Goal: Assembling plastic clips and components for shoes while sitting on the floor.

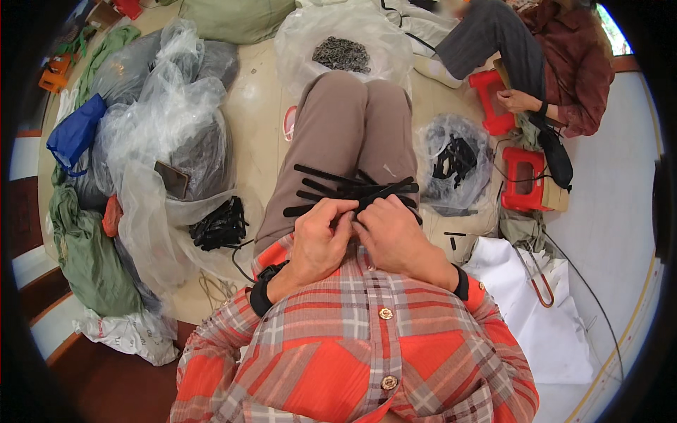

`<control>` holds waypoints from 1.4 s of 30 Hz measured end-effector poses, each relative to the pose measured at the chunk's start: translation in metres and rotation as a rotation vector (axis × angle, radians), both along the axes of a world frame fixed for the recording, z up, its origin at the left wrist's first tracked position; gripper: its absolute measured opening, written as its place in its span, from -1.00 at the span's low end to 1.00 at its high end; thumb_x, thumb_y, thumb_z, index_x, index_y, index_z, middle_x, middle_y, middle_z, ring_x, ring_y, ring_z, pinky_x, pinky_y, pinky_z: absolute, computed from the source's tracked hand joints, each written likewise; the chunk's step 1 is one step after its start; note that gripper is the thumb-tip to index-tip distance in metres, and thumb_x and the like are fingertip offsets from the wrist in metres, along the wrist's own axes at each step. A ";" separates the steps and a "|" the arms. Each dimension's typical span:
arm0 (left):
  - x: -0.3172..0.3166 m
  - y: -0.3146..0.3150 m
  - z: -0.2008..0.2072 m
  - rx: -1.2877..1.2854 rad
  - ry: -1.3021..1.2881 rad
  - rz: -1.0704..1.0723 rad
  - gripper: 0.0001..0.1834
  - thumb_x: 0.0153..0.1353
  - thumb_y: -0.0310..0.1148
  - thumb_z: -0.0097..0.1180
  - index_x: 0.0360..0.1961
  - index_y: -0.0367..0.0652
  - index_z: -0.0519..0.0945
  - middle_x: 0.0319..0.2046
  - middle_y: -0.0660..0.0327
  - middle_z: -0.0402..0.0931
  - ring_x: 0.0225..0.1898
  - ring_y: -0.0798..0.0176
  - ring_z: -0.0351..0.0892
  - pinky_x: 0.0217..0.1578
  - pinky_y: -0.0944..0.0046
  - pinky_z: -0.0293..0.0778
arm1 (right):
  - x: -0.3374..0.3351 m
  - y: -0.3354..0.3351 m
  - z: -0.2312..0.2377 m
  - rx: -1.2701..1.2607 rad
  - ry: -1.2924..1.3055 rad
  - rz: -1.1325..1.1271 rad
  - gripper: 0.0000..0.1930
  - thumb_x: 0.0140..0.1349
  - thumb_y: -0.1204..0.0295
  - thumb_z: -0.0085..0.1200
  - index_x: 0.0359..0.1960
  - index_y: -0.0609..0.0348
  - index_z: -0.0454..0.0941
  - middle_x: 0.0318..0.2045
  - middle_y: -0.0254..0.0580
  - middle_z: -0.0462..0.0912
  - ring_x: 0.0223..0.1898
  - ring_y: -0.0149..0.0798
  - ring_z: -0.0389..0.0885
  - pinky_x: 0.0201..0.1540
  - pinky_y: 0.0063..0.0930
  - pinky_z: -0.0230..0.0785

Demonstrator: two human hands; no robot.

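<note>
The left hand (321, 236) and right hand (395, 236) meet over the person's lap, fingers bent inward and fingertips close together. Whatever lies between the fingertips is hidden, so I cannot tell whether either hand grips anything. Black strips (324, 175) fan out just ahead of both hands, across the brown trousers (331, 120), some reaching out to the left of the left hand and others to the right above the right hand.

Left of the left hand, a pile of black pieces (220, 224) lies by a big clear plastic bag (141, 233), with a phone (171, 179) resting on the bag farther ahead. To the right of the right hand, two short black pieces (455, 233) lie loose, and beyond them a clear bag (430, 134) holds more black strips (455, 161). Well ahead of both hands, past the knees, small dark pieces (342, 54) sit in clear plastic. Far right of the right hand stands a red stool (522, 180); another person (578, 70) sits beyond.
</note>
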State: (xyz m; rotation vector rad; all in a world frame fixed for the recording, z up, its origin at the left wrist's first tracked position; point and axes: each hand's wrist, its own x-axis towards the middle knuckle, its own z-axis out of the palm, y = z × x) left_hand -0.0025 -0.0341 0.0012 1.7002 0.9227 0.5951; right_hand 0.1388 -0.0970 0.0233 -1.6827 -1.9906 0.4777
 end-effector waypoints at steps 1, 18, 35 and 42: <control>-0.001 -0.001 -0.004 -0.037 -0.048 -0.019 -0.82 0.10 -0.58 0.03 -0.23 -0.31 0.53 -0.44 0.10 0.55 -0.45 0.34 0.54 -0.43 0.40 0.43 | 0.000 -0.001 0.000 0.045 -0.142 0.055 -0.90 -0.02 0.47 0.05 -0.55 0.24 0.45 -0.60 -0.18 0.44 -0.46 -0.16 0.41 -0.31 -0.35 0.21; -0.009 0.005 -0.003 -0.754 -0.343 -0.067 -0.83 0.24 -0.52 -0.05 -0.16 -0.30 0.50 -0.35 0.25 0.53 -0.33 0.49 0.50 -0.28 0.48 0.48 | 0.015 0.008 -0.007 -0.533 0.956 -0.192 -0.72 0.11 0.36 0.14 -0.27 0.29 0.39 -0.34 -0.16 0.51 -0.25 -0.33 0.48 -0.18 -0.47 0.33; -0.016 0.009 -0.005 -0.966 -0.414 -0.247 -0.75 0.25 -0.49 -0.05 -0.07 -0.35 0.46 -0.27 0.16 0.53 -0.27 0.36 0.53 -0.18 0.42 0.46 | 0.017 -0.004 -0.006 -0.595 1.051 -0.227 -0.73 0.09 0.48 0.12 -0.21 0.28 0.34 -0.31 -0.24 0.49 -0.26 -0.40 0.47 -0.19 -0.52 0.35; -0.013 0.013 -0.003 -1.040 -0.461 -0.203 -0.77 0.25 -0.45 -0.04 -0.10 -0.33 0.46 -0.27 0.14 0.53 -0.28 0.33 0.56 -0.22 0.40 0.48 | 0.030 0.000 -0.004 -0.627 1.083 -0.151 -0.71 0.09 0.49 0.12 -0.16 0.27 0.37 -0.30 -0.25 0.52 -0.25 -0.42 0.47 -0.13 -0.54 0.32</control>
